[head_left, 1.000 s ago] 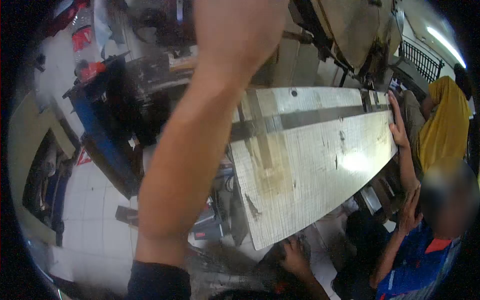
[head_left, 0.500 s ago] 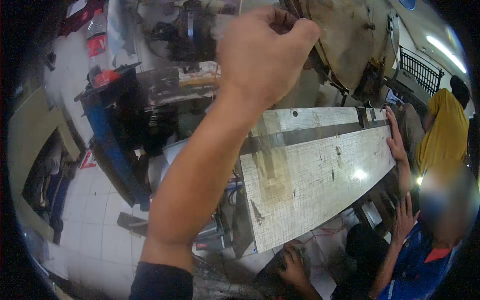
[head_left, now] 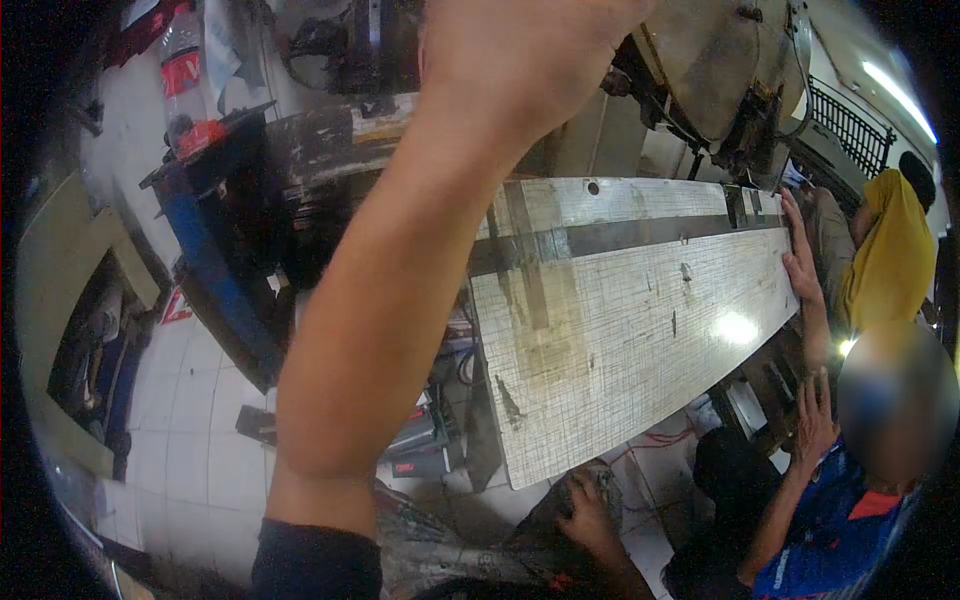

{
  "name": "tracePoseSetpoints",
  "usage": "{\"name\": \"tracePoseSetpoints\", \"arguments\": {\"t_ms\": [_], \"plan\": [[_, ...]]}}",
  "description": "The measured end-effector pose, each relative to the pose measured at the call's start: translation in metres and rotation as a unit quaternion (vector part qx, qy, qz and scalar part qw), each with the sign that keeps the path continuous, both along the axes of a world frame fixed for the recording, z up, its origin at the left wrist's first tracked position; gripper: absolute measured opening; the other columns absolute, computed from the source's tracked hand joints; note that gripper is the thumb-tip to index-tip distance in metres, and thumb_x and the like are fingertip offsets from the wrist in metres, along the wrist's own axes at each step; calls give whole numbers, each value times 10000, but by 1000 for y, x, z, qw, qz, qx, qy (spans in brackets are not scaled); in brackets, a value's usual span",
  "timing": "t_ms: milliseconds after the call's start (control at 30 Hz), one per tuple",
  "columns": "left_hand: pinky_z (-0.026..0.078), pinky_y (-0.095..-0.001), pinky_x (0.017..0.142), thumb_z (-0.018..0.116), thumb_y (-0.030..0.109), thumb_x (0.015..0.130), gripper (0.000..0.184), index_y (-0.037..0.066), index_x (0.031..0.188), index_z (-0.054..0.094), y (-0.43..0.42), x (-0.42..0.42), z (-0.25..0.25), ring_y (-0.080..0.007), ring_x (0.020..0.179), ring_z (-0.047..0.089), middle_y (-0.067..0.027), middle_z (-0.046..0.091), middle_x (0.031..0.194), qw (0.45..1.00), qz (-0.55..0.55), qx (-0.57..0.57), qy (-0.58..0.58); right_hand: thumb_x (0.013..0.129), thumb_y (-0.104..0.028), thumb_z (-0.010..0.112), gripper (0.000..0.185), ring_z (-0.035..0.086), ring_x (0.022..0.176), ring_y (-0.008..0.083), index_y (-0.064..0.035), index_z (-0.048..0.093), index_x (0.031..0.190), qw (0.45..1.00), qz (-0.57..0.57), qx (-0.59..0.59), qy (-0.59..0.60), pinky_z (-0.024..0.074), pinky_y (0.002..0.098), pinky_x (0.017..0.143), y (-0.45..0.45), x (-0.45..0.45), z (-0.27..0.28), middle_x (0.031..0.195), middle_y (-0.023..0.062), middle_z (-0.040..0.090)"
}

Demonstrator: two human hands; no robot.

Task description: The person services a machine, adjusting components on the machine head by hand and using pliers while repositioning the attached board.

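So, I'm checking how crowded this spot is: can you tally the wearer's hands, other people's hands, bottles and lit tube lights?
Wearer's hands: 2 (left hand, right hand)
Other people's hands: 2 (upper hand, lower hand)
Bottles: 1
Lit tube lights: 1
Total: 6

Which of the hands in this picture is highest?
The wearer's left hand, at the picture's top edge; the wearer's right hand is below the pale board, and other hands are farther right.
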State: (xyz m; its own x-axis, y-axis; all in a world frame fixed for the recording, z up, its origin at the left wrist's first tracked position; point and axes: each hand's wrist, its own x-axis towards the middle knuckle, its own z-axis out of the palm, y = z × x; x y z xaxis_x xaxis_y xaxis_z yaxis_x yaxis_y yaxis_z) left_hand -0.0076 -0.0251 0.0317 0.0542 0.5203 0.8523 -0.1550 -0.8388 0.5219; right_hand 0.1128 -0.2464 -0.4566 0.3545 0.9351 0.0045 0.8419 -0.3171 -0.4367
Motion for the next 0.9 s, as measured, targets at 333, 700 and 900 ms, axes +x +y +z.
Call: {"name": "tracePoseSetpoints", "arguments": {"t_ms": [333, 700, 900], "plan": [[407, -258, 548, 604, 159, 860, 225, -55, 797, 636, 0, 3, 5, -68, 602, 497, -4, 587, 661, 992, -65, -102, 32, 727, -279, 774, 723, 372, 1308, 454, -47, 477, 1343, 998, -2, 27, 52, 328, 544, 1082, -3, 4, -12, 1460, 184, 353], [385, -279, 521, 550, 179, 871, 284, -39, 700, 616, -13, 7, 14, -86, 548, 468, -2, 544, 594, 992, -12, -105, 69, 759, -338, 751, 795, 340, 1344, 428, -79, 386, 1416, 999, 5, -35, 40, 222, 599, 1115, -5, 4, -12, 1500, 164, 292], [402, -317, 539, 563, 217, 839, 308, -45, 683, 603, -19, -3, 8, -128, 552, 499, -37, 548, 582, 991, 57, -74, 96, 708, -285, 788, 774, 397, 1287, 431, -35, 444, 1354, 999, 9, 4, 40, 350, 556, 1033, 1, -2, -2, 1423, 196, 381]]}}
